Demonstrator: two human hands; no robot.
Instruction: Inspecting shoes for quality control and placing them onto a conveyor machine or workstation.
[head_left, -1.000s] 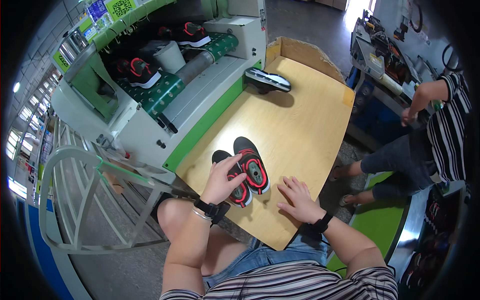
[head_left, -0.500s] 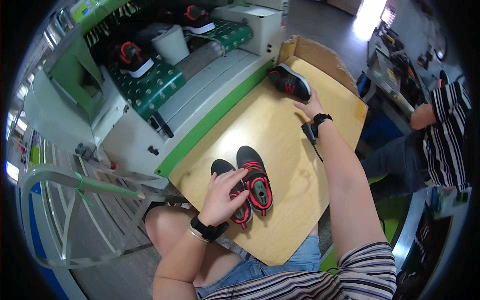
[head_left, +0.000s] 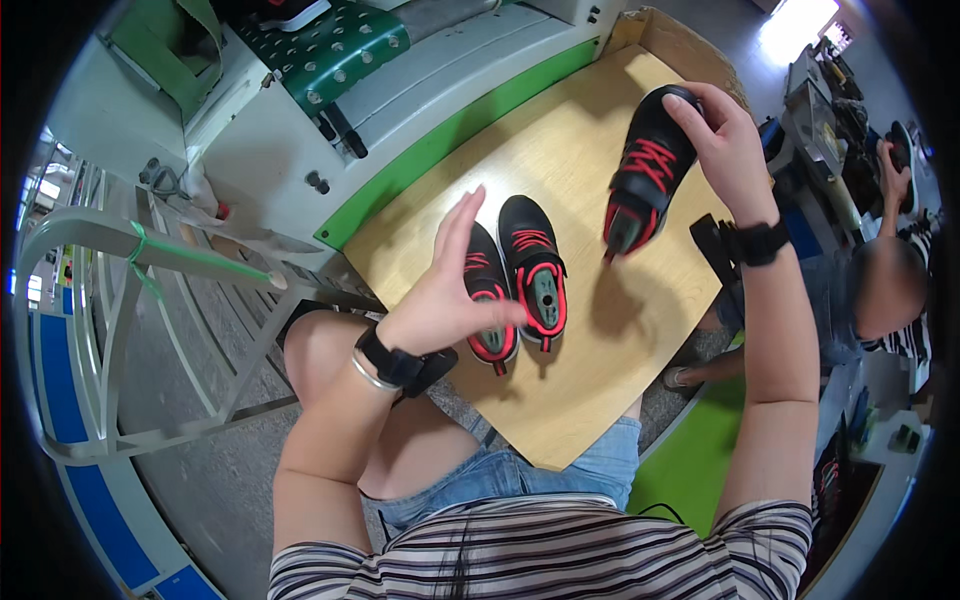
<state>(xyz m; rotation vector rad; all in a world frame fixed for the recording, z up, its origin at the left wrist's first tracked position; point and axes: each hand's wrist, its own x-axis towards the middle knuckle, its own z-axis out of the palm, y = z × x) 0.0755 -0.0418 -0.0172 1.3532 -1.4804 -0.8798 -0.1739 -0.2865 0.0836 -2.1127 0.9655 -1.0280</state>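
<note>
Gripped by the toe, a black sneaker with red laces point(head_left: 648, 165) hangs above the right part of the wooden tabletop point(head_left: 590, 390), its heel toward me. My right hand point(head_left: 722, 135) is closed on it, thumb on the upper. Two matching black and red sneakers stand side by side on the table: the left sneaker point(head_left: 487, 265) and the right sneaker point(head_left: 532, 240). Grey-green inserts show in their openings. My left hand point(head_left: 450, 290) is raised over the left sneaker with thumb and fingers spread, holding nothing and hiding part of that shoe.
A machine with a green perforated conveyor point(head_left: 345, 50) borders the table's far left side; part of another shoe point(head_left: 290, 12) rests on it. A metal rail point(head_left: 200, 255) stands at left. Cardboard point(head_left: 690, 45) edges the far end. Another person point(head_left: 890, 290) sits at right, holding a shoe.
My right hand has lifted the third sneaker off the far end of the table and brought it nearer, turning its heel toward me. My left hand has risen off the pair, fingers spreading.
</note>
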